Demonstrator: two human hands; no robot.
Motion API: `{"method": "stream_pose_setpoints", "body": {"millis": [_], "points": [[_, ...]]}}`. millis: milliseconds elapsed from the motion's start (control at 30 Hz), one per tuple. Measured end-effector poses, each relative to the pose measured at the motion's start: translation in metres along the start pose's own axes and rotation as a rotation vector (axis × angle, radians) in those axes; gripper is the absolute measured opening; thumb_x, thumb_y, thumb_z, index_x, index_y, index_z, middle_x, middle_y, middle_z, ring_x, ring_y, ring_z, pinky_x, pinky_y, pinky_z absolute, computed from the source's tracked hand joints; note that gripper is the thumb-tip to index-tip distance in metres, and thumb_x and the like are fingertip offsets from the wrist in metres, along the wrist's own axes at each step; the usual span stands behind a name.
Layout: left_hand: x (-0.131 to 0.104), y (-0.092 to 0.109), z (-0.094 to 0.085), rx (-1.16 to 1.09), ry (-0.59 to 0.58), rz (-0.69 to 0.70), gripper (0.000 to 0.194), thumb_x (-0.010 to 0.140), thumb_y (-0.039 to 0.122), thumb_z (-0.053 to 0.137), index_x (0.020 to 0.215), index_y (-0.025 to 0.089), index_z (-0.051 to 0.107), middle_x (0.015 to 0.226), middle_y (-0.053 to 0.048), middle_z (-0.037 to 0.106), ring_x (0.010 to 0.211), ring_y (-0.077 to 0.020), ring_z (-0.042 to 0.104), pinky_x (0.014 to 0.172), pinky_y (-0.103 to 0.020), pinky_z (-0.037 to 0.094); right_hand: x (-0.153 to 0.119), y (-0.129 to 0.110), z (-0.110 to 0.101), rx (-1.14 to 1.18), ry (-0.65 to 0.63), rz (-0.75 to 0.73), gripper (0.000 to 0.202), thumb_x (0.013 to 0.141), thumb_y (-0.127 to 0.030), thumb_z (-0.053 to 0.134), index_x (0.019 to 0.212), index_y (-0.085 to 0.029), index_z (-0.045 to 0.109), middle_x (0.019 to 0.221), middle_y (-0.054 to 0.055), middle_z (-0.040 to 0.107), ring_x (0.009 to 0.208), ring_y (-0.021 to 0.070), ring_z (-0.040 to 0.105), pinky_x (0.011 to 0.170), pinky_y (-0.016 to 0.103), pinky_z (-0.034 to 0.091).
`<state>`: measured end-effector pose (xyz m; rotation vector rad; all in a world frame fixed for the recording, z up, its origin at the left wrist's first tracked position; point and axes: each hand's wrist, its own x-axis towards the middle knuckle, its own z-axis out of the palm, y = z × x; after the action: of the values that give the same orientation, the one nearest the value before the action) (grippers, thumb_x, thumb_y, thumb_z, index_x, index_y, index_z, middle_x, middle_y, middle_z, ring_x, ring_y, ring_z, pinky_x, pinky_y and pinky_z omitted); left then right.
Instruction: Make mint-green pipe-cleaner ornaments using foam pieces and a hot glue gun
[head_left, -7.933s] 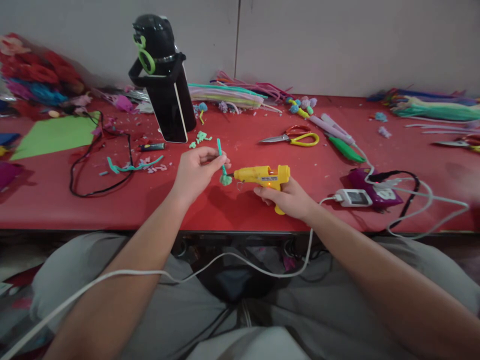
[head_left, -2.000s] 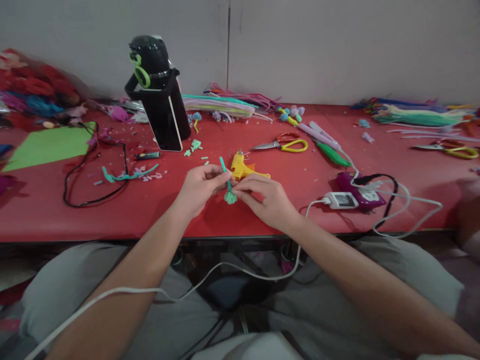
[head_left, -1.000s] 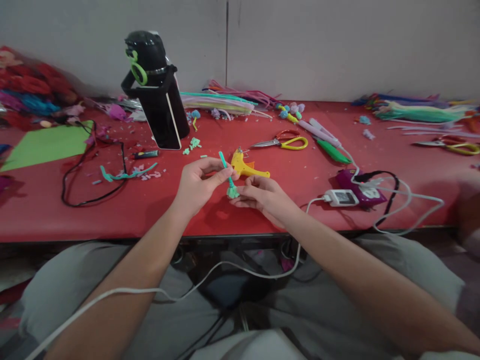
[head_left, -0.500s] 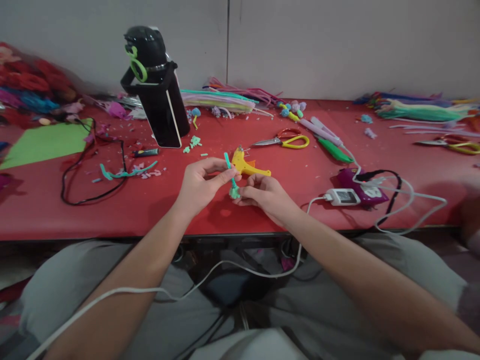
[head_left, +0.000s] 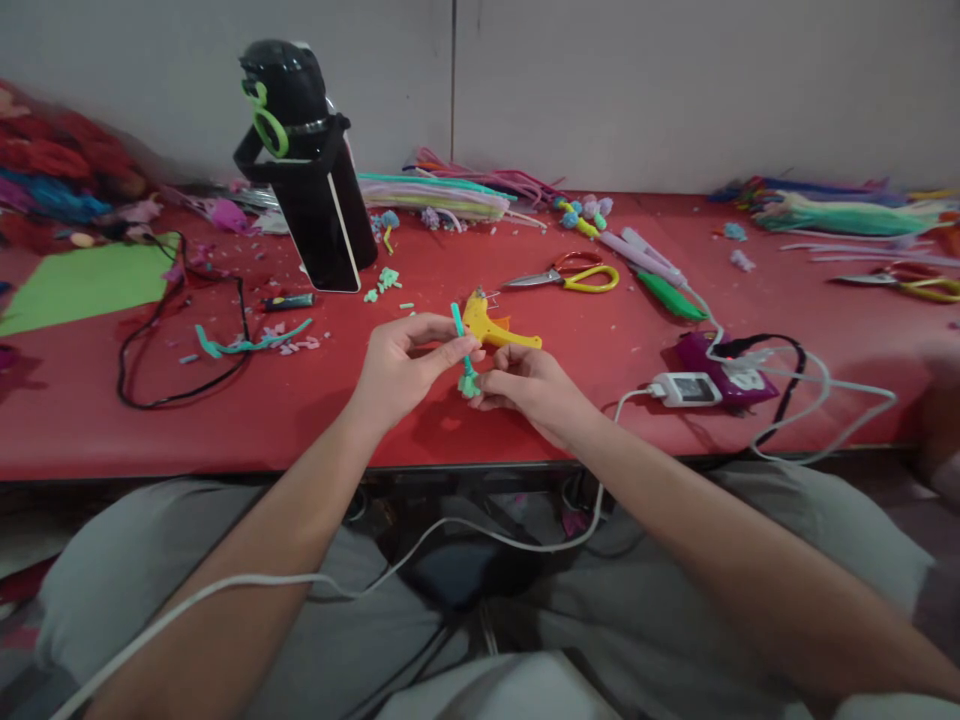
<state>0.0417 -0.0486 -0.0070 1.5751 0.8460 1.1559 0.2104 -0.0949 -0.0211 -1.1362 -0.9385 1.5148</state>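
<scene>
Between my hands is a small pipe-cleaner flower [head_left: 469, 384], with a pale green fuzzy head at the bottom and a teal stem pointing up. My left hand [head_left: 411, 365] pinches the stem between thumb and fingers. At the flower head, my right hand [head_left: 527, 388] has its thumb and fingertips closed on the edge of the green petals. Just beyond my fingers a yellow glue gun [head_left: 499, 332] lies on the red table [head_left: 420, 430]. Scissors [head_left: 574, 276] with red and yellow handles rest behind it.
A black bottle [head_left: 319, 215] stands at the back left beside a green sheet [head_left: 90, 285]. Bundles of pipe cleaners [head_left: 442, 196] lie along the wall. A purple power strip [head_left: 724, 375] sits at right, its white cable [head_left: 517, 545] crossing my lap. Pale green scraps [head_left: 386, 282] are scattered about.
My hands keep nearly the same grip on the flower. The view has shifted very slightly; nothing else has visibly moved.
</scene>
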Motion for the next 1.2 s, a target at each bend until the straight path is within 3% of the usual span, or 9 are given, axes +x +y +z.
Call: {"method": "stream_pose_setpoints", "body": {"millis": [267, 733, 1000, 1200], "points": [[0.0006, 0.0018, -0.0007, 0.012, 0.018, 0.029, 0.02, 0.077, 0.037, 0.086, 0.081, 0.02, 0.077, 0.084, -0.005, 0.08, 0.081, -0.0219, 0.078, 0.081, -0.034, 0.063, -0.0024, -0.0047, -0.0025, 0.049, -0.033, 0.05, 0.032, 0.068, -0.028, 0.077, 0.073, -0.023, 0.046, 0.068, -0.002, 0.07, 0.065, 0.0136, 0.072, 0.07, 0.027, 0.059], [0.003, 0.0, -0.0019, 0.129, 0.136, 0.085, 0.023, 0.071, 0.037, 0.089, 0.074, 0.02, 0.075, 0.077, -0.002, 0.077, 0.075, -0.0188, 0.074, 0.071, -0.029, 0.059, -0.0025, 0.0018, -0.0029, 0.037, -0.031, -0.005, 0.038, 0.062, -0.025, 0.087, 0.088, -0.02, 0.06, 0.079, -0.002, 0.071, 0.069, 0.0121, 0.069, 0.075, 0.03, 0.06], [0.0028, 0.0005, -0.0003, 0.178, 0.13, 0.11, 0.024, 0.071, 0.039, 0.089, 0.073, 0.02, 0.074, 0.078, -0.002, 0.078, 0.076, -0.0182, 0.074, 0.072, -0.028, 0.06, -0.0031, 0.0021, -0.0002, -0.028, -0.033, -0.043, 0.04, 0.062, -0.032, 0.09, 0.085, -0.019, 0.06, 0.074, -0.001, 0.069, 0.068, 0.0123, 0.066, 0.073, 0.03, 0.057], [-0.0004, 0.0019, 0.0019, 0.221, 0.132, 0.147, 0.013, 0.078, 0.031, 0.083, 0.075, 0.022, 0.075, 0.079, -0.001, 0.078, 0.076, -0.0176, 0.074, 0.071, -0.028, 0.061, -0.0029, 0.0018, 0.0003, -0.024, -0.016, -0.037, 0.038, 0.062, -0.03, 0.088, 0.083, -0.019, 0.059, 0.073, -0.002, 0.069, 0.067, 0.0118, 0.066, 0.072, 0.03, 0.057]]}}
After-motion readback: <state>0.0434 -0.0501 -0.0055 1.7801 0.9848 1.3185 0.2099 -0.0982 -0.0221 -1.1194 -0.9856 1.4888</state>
